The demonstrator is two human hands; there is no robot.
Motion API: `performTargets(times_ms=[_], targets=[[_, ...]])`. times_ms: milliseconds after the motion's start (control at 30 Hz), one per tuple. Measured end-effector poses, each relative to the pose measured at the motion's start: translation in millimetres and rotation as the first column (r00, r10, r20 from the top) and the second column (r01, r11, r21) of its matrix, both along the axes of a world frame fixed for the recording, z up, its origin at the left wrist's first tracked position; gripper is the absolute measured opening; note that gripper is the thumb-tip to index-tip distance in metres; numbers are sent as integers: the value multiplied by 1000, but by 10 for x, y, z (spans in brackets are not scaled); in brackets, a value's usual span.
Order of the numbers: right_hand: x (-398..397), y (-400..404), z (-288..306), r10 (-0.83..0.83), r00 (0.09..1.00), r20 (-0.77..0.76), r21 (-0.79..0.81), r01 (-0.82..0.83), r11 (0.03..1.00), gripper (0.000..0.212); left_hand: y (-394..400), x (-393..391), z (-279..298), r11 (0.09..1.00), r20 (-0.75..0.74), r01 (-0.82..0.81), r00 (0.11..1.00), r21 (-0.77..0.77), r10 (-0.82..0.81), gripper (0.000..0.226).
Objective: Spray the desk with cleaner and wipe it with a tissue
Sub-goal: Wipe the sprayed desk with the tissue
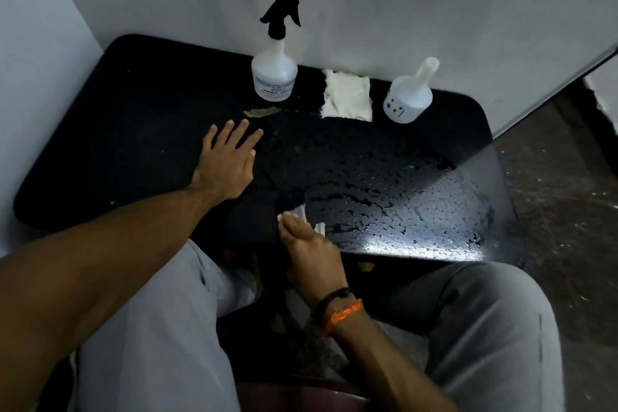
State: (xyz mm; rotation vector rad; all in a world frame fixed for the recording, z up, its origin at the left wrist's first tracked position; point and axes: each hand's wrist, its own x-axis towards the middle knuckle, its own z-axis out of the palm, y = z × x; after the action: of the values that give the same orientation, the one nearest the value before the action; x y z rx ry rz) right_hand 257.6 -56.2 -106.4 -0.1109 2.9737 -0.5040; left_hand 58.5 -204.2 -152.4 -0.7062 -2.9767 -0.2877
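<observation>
A pale wall [401, 10] fills the upper part of the view and meets a second wall at the left, with the black counter [100, 130] pushed into that corner. The counter's right half is wet, covered with beaded droplets [384, 211] that catch a bright band of light near its front edge, while its left half looks dry and shows a few pale specks. A rough, speckled floor [561, 211] shows to the right of the counter.

The person sits at the front edge, their knees in grey trousers [485, 328] filling the bottom of the view. The left hand [227, 160] lies flat on the counter left of centre, palm down, fingers straight and slightly spread, holding nothing. The right hand [311, 251] is at the front edge of the counter with its fingers curled round a white tissue [319, 227], bits of which poke out beside the fingers where the tissue meets the wet surface. A dark band and an orange band [344, 313] circle the right wrist.

At the back of the counter, near the wall, a white spray bottle [274, 73] with a black trigger head stands upright. Right of it lies a folded cream cloth [347, 95], and right of that a second white bottle [408, 97], with no sprayer, seems to tilt to the right. A small brownish smear [261, 112] marks the counter just in front of the spray bottle
</observation>
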Motion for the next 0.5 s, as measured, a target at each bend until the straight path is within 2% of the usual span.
performTargets(times_ms=[100, 167, 233, 367, 433, 500], targets=[[45, 328, 122, -23, 999, -29, 159, 28, 987, 40, 22, 20, 54, 1000, 28, -10, 1000, 2, 10, 50], [-46, 604, 212, -104, 994, 21, 240, 96, 966, 23, 42, 30, 86, 1000, 59, -21, 998, 1, 21, 50], [-143, 905, 310, -222, 971, 85, 241, 196, 950, 18, 105, 37, 138, 998, 95, -63, 994, 23, 61, 50], [-249, 1477, 494, -421, 892, 164, -62, 435, 898, 11, 427, 117, 287, 978, 191, -143, 975, 155, 113, 50], [-296, 1672, 568, -507, 843, 180, -256, 537, 804, 10, 571, 194, 357, 956, 220, -139, 972, 257, 82, 51], [-327, 1816, 627, -573, 791, 216, -420, 605, 676, 11, 686, 292, 391, 957, 213, -66, 977, 282, 4, 52]])
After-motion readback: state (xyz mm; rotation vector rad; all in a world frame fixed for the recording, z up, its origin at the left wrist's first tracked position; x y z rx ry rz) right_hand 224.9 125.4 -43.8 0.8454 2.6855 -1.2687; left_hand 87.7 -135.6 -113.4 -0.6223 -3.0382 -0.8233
